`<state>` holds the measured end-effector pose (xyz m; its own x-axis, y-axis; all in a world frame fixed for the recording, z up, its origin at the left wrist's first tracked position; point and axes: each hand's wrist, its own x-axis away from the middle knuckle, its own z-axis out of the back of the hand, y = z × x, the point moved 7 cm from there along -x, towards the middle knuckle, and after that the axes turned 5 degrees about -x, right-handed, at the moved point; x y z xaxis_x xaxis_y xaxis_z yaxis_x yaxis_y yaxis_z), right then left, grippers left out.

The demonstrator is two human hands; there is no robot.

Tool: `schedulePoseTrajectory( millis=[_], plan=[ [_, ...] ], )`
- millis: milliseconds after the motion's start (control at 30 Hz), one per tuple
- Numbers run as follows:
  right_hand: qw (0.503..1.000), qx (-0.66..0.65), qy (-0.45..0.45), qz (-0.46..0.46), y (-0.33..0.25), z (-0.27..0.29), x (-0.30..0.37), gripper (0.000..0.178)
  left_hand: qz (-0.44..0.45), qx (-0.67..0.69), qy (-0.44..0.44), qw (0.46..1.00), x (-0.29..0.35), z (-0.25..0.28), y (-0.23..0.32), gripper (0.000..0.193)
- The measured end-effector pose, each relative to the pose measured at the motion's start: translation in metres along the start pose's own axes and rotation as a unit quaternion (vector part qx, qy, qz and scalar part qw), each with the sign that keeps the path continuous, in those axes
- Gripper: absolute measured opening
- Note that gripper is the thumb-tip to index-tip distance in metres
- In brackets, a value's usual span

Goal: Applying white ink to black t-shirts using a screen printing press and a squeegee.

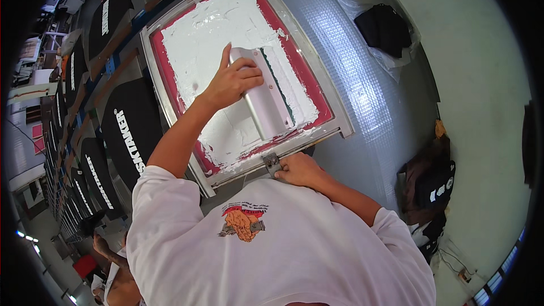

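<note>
One long silver squeegee (262,107) is lying aslant across the right half of a broad bed of white ink (204,34), inside a metal frame (245,169). Its smooth, pale body is catching the light along a rounded side, small coppery screws are dotting its flat face, and a dark green blade edge is showing along its right side, with a ridge of thick ink piling up just beyond. The person's left hand (238,79) is gripping the squeegee near its far end, the fingers bending closed over the body while one digit is pointing upward beside it. Around the ink, which is ending in ragged edges, a red border (310,84) is showing. The right hand (300,170) is resting at the frame's near side, just beside a grey clamp (272,162); its fingers are curling in, and I cannot tell what they are holding. Farther left, black fabric pieces (127,127) with white lettering are lying in rows; at right, a shiny, textured silver sheet (354,79) is stretching alongside, and a black bundle (383,29) is sitting on clear plastic (396,71). At lower left, a co-worker's arm (113,255) is reaching up.
</note>
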<state>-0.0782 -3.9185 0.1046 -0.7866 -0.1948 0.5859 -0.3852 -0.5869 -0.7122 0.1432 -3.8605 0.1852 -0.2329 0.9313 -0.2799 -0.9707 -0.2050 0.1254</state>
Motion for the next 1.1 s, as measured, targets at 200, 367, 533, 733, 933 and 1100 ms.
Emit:
schedulePoseTrajectory(
  millis=[200, 367, 533, 733, 933, 1100],
  plan=[
    [0.999, 0.003, -0.038, -0.030, -0.006, 0.001, 0.000, 0.028, 0.052, -0.030, -0.068, 0.996, 0.030, 0.034, -0.013, 0.036],
    [0.998, -0.005, -0.032, -0.046, -0.006, 0.006, 0.003, 0.028, 0.238, 0.017, -0.103, 0.966, 0.055, 0.097, -0.082, 0.039],
    [0.997, -0.013, -0.055, -0.049, -0.003, -0.003, 0.000, 0.031, 0.397, -0.019, -0.062, 0.915, 0.060, 0.118, -0.178, 0.037],
    [0.997, -0.006, -0.048, -0.062, 0.003, -0.006, -0.001, 0.032, 0.419, -0.080, -0.052, 0.903, 0.030, 0.060, -0.266, 0.047],
    [0.998, 0.001, -0.032, -0.060, -0.004, 0.001, 0.002, 0.030, 0.404, -0.063, -0.099, 0.907, 0.035, 0.042, -0.246, 0.044],
    [0.999, 0.001, -0.028, -0.021, -0.002, 0.000, -0.001, 0.030, 0.421, -0.042, -0.127, 0.897, 0.065, 0.029, -0.148, 0.041]
  ],
)
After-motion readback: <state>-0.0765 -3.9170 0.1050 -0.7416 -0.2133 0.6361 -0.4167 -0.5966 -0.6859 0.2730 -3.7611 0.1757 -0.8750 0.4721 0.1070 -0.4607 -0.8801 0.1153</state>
